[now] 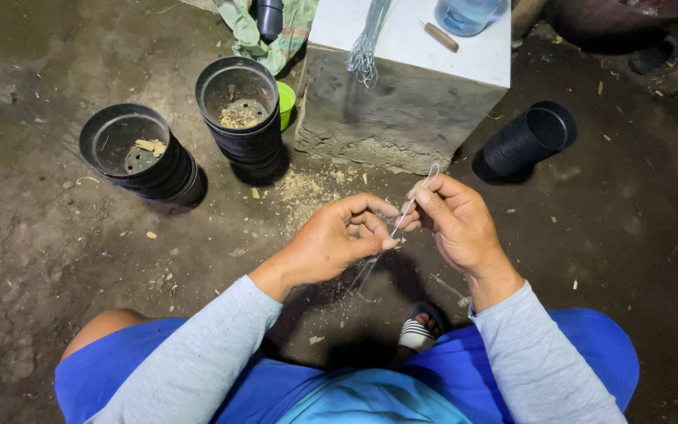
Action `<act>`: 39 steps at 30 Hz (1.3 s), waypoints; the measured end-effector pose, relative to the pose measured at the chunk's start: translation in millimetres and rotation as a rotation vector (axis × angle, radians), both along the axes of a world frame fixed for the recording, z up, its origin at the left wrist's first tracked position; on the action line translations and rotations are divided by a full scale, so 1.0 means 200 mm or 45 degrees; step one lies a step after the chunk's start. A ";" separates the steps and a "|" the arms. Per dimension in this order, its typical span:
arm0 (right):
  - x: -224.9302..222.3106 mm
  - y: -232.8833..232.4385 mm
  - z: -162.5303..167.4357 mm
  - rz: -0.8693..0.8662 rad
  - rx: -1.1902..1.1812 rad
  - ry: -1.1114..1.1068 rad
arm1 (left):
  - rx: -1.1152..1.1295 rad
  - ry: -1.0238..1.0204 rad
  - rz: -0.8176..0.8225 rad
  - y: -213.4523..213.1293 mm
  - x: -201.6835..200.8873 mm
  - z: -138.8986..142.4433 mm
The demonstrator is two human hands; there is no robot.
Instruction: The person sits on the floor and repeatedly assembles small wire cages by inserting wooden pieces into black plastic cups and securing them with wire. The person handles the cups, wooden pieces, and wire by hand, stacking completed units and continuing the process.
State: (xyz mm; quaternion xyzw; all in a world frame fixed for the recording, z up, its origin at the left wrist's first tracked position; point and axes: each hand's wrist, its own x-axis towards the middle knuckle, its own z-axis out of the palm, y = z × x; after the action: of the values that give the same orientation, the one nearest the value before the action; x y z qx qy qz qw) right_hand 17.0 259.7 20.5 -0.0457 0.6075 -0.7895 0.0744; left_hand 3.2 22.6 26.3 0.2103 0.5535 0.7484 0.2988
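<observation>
Bare dirt floor point(56, 259), dark and packed, strewn with wood shavings and chips

Concrete block point(402, 110) with white top face at upper centre; bundle of wires point(366, 43) draped over its front edge, clear container point(464, 14) and small wooden-handled tool point(439, 36) on top

Two stacks of black plastic pots point(139, 157) point(241, 110) upright at left of block, shavings in the bottoms; third stack point(527, 140) lying on its side at right; green cloth point(264, 35) behind, green rim point(286, 102) beside middle stack

Seated, blue shorts, grey sleeves, striped sandal point(421, 328) between the knees

Left hand point(331, 243) and right hand point(457, 224) raised over the floor, fingertips nearly meeting

Thin metal wire point(402, 220) held between both: long axis running diagonally, looped upper end near the block, lower end trailing down toward the sandal

Right hand closed, thumb and forefinger pinched on upper part just below the loop; left hand closed, fingertips pinched on the wire just below, at mid-length

Both hands about equally near; free lower length extending beneath left hand, toward the body
</observation>
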 end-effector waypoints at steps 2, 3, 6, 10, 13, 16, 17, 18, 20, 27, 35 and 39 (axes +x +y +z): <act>0.00 0.01 0.00 0.009 -0.016 0.009 | -0.034 0.004 0.004 0.00 0.00 0.01; 0.01 0.01 0.00 0.022 -0.033 0.020 | -0.035 -0.012 0.000 0.00 0.00 0.01; 0.01 0.03 0.01 0.049 -0.091 0.030 | -0.024 -0.078 -0.018 -0.01 -0.01 0.03; 0.01 0.04 0.00 0.025 -0.183 -0.010 | -0.023 -0.107 0.062 0.00 0.01 0.05; 0.01 0.02 -0.01 -0.047 -0.160 0.031 | -0.247 0.303 0.270 0.01 0.05 0.07; 0.01 -0.02 -0.02 -0.149 0.014 0.111 | -0.440 0.643 0.405 0.01 0.07 0.10; 0.00 -0.03 -0.02 -0.185 0.089 0.139 | -0.485 0.716 0.433 0.01 0.06 0.11; 0.00 -0.04 -0.02 -0.201 0.123 0.142 | -0.499 0.645 0.428 0.01 0.07 0.12; 0.01 -0.06 -0.02 -0.234 0.191 0.147 | -0.527 0.503 0.414 0.03 0.07 0.13; 0.01 -0.06 -0.01 -0.236 0.217 0.128 | -0.459 0.698 0.457 0.04 0.08 0.13; 0.00 -0.05 0.00 -0.145 0.158 0.086 | -0.487 0.635 0.383 0.04 0.07 0.15; 0.01 -0.03 0.00 -0.092 0.085 0.080 | -0.515 0.663 0.363 0.03 0.05 0.16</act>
State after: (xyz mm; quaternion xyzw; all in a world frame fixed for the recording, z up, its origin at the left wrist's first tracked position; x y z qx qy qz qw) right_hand 18.6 253.2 21.4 -0.0458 0.6368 -0.7692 0.0282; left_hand 13.6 28.2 57.4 0.2512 0.7718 0.5792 0.0758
